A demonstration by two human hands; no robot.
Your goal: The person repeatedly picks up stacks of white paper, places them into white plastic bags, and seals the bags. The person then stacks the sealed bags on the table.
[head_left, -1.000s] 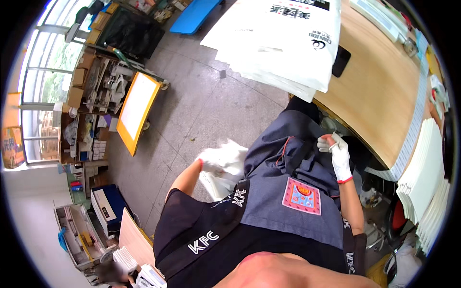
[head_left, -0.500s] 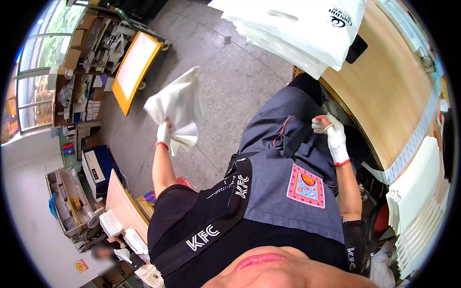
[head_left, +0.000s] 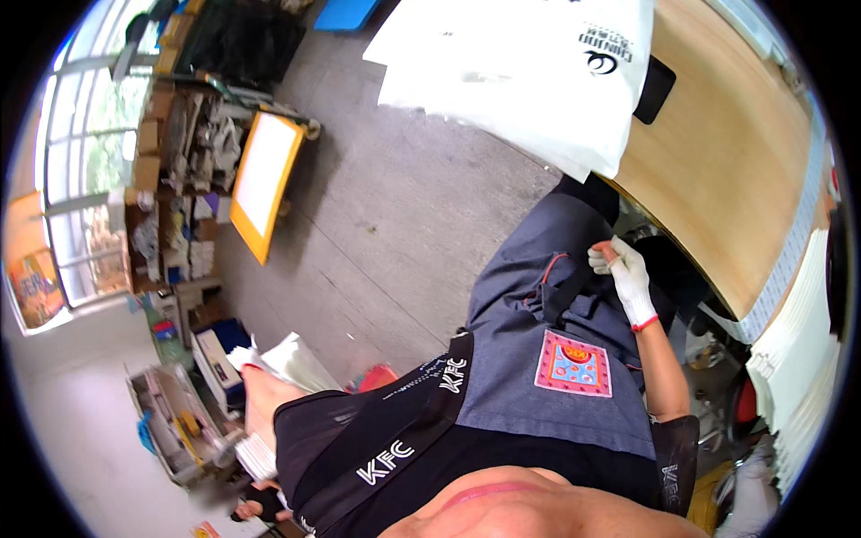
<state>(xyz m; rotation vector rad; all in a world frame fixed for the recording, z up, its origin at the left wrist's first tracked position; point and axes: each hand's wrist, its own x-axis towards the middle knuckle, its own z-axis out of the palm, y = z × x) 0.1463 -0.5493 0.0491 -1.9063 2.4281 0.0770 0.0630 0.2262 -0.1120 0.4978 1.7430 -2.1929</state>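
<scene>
My left hand [head_left: 242, 358], in a white glove with a red cuff, is far out at the lower left, partly hidden behind its own forearm. A crumpled white plastic bag [head_left: 294, 362] hangs beside that forearm, moving along with the hand, which appears closed on it; the fingers themselves are hidden. Over my lap, my right hand [head_left: 625, 271], gloved with bare fingertips, is curled closed and shows nothing in it. Ahead, a stack of white plastic bags [head_left: 511, 85] with dark print overhangs the table edge.
The curved wooden table [head_left: 717, 161] runs along my right and carries a black phone [head_left: 656, 90]. White stacked sheets [head_left: 794, 359] stand at the far right. On the grey floor [head_left: 377, 242] is a yellow-framed cart [head_left: 266, 184]. Cluttered shelves [head_left: 179, 224] line the left, and another person [head_left: 260, 507] is at the lower left.
My left hand has swung back and down to the left with the white bag. My right hand has hardly moved. The view has turned, shifting the cart and shelves.
</scene>
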